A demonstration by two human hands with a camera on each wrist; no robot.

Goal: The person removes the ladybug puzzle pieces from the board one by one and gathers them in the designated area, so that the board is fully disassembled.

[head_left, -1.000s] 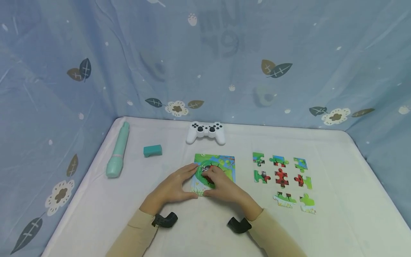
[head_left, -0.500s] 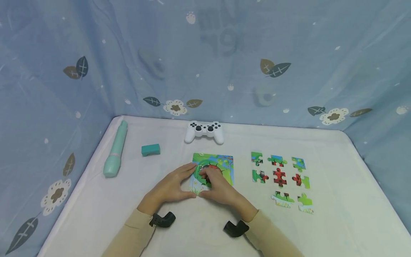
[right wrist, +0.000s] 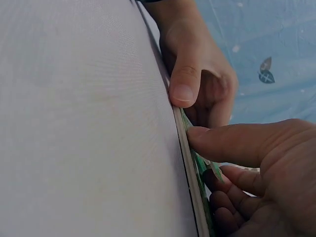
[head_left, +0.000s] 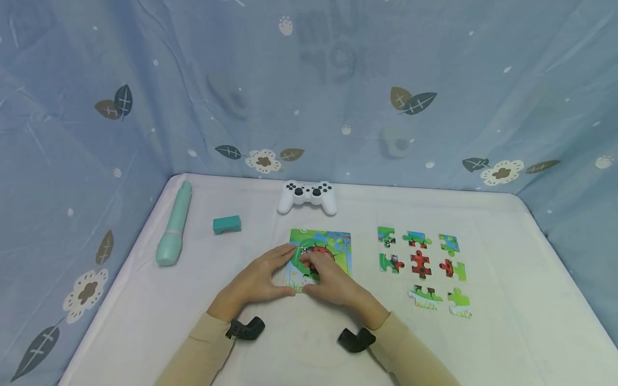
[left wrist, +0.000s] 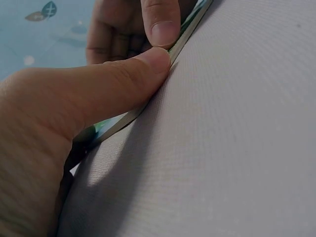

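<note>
A square puzzle board (head_left: 340, 242) with a ladybug picture lies flat in the middle of the table in the head view. My left hand (head_left: 259, 277) holds its near left corner, fingers along the left side and thumb at the front edge. Over the board's lower part is my right hand (head_left: 334, 283), its thumb at the front edge beside the left thumb. A small green puzzle piece (right wrist: 216, 171) shows tilted between the right thumb and curled fingers in the right wrist view. Most of that piece is hidden by the hand.
Several loose puzzle pieces (head_left: 420, 265) lie in rows to the right of the board. Behind it sits a white game controller (head_left: 307, 197). To the left are a teal block (head_left: 227, 224) and a pale green, long-handled object (head_left: 174, 225). Patterned blue cloth (head_left: 309, 96) hangs around the table.
The whole view has shifted slightly as the head moved. Both hands stay at the board in nearly the same pose; the loose pieces lie as before.
</note>
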